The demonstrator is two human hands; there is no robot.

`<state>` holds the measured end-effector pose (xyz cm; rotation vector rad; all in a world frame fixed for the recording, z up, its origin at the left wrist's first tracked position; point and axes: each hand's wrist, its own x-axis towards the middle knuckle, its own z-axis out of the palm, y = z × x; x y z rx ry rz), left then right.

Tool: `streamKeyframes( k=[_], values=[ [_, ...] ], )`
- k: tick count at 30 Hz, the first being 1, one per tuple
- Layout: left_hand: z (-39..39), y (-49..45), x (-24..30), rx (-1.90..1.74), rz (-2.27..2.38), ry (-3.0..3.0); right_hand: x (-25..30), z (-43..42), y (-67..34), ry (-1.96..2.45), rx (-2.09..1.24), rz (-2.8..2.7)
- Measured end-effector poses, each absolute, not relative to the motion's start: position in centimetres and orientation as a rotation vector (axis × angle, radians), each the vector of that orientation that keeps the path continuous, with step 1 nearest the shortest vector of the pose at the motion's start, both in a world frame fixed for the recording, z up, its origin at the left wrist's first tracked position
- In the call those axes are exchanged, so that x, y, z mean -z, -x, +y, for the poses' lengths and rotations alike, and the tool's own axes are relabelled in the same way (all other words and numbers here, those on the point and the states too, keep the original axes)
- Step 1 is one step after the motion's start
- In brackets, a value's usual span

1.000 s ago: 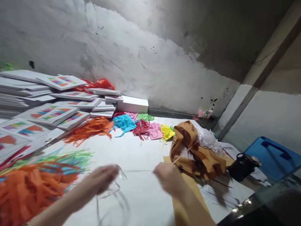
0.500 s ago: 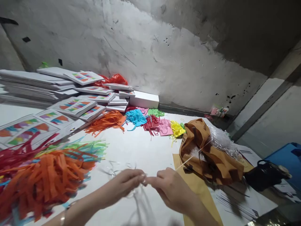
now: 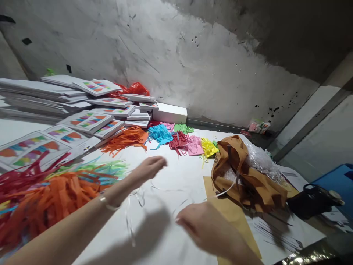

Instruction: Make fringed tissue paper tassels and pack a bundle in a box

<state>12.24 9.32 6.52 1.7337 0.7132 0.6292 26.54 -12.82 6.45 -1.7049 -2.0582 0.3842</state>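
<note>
My left hand is raised over the middle of the white table, its fingers pressed together and blurred. Whether anything is between them I cannot make out. Lower and to the right, my right hand is curled closed. A thin white ribbon runs from the brown bag to this hand, and blurred strands show beyond its fingertips. Beneath my left forearm, thin loose strands hang or lie over the table. The small tissue-paper bundles in blue, red, pink and yellow lie beyond both hands.
An orange fringed pile fills the near left. Stacked printed cards and a white box stand along the wall. On the right are a tan sheet, clear plastic and a black bag.
My hands were together at the middle and are now apart. The left has moved forward and up, the right slightly nearer me. The ribbon from the brown bag now sags in a curve.
</note>
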Motion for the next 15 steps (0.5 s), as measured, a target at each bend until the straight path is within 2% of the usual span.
streamKeyframes(
  k=[3,6,10,15],
  values=[
    [8.2,-17.7,-7.7,-0.413,0.331,-2.011,-5.9,-12.0,-22.1,1.532,-0.472,-2.169],
    [9.0,-20.2,-9.2,-0.297,0.104,-2.270,-4.4,-12.3,-22.8,1.649,-0.533,-1.836],
    [10.1,-18.9,-8.1,-0.447,0.240,-2.506,-0.5,-13.6,-25.6,1.784,-0.522,-1.523],
    [6.2,-12.5,-2.7,-0.637,0.571,-2.549,3.9,-14.5,-26.1,1.771,-0.550,-1.312]
  ],
)
